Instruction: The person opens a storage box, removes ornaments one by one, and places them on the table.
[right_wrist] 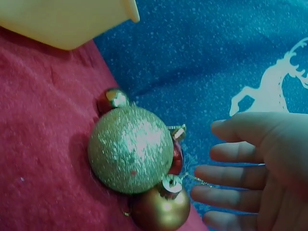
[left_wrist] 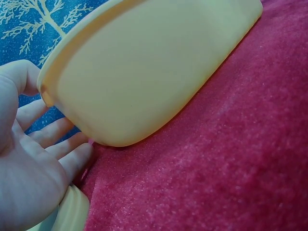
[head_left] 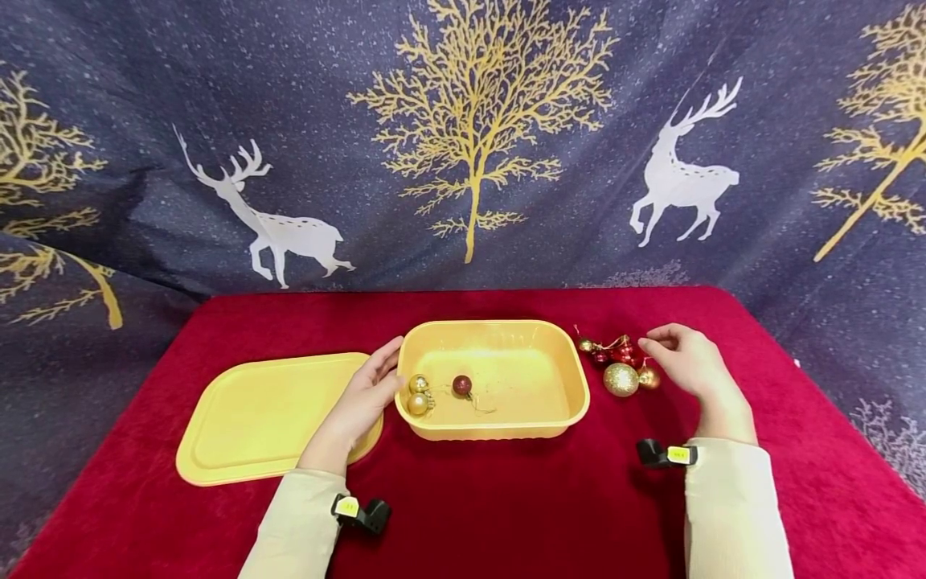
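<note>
Left hand [head_left: 362, 406]: rests against the left end of a yellow container [head_left: 517, 382], the thumb at the rim, the other fingers loosely extended along the outer wall, touching rather than clenched
Right hand [head_left: 690, 362]: reaches in beside a cluster of baubles right of the container, fingers extended and released, with nothing in their grasp; whether a fingertip touches the red ornaments [head_left: 625, 352] is hard to tell
Inside the container: two gold balls [head_left: 418, 404] sit close together at the left end, with a dark red ball [head_left: 461, 385] to their right, its thin string trailing across the floor of the box
Bauble cluster: a large glittery gold ball [head_left: 620, 379] lies in front beside a smooth gold ball [head_left: 649, 378], with the red ornaments behind them and a small gold ball [head_left: 586, 346] nearest the container
Yellow lid [head_left: 271, 418]: lies flat to the left of the container, its right edge partly under the left hand and wrist
Tabletop [head_left: 506, 507]: covered in deep red cloth, carrying container, lid and baubles
Backdrop [head_left: 289, 48]: dark blue fabric printed with gold trees and two white deer
Sleeves: cream on both arms, a black device strapped at each wrist
</note>
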A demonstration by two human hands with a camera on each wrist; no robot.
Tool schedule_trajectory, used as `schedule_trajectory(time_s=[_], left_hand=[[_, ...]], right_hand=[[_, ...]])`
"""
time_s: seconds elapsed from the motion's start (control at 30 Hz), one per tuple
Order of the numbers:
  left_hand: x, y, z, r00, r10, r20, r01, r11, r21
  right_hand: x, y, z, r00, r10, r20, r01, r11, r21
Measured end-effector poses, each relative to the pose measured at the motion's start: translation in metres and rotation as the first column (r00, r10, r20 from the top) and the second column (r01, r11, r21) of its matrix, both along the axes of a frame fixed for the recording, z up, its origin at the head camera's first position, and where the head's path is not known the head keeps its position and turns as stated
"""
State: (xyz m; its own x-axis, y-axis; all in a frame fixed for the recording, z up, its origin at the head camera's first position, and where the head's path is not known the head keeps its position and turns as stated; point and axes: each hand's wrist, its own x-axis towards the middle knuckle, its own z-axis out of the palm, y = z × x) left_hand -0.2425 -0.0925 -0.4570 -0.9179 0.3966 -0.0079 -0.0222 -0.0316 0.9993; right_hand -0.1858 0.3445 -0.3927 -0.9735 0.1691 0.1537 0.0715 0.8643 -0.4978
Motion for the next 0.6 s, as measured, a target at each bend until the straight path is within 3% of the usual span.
schedule_trajectory(time_s=[0.27,0.6], left_hand=[[0.0,0.0,0.0,1.0,-0.004,-0.001,0.004,1.0,-0.004],[0.0,0.001,0.001,1.0,0.003,0.004,-0.003,1.0,0.002]], right_hand=[[-0.002,-0.012,0.006,0.997,-0.001,-0.081,0.001,1.0,0.001],[-0.004,-0.025,0.011,0.992,0.0,-0.123,0.0,1.0,-0.001]])
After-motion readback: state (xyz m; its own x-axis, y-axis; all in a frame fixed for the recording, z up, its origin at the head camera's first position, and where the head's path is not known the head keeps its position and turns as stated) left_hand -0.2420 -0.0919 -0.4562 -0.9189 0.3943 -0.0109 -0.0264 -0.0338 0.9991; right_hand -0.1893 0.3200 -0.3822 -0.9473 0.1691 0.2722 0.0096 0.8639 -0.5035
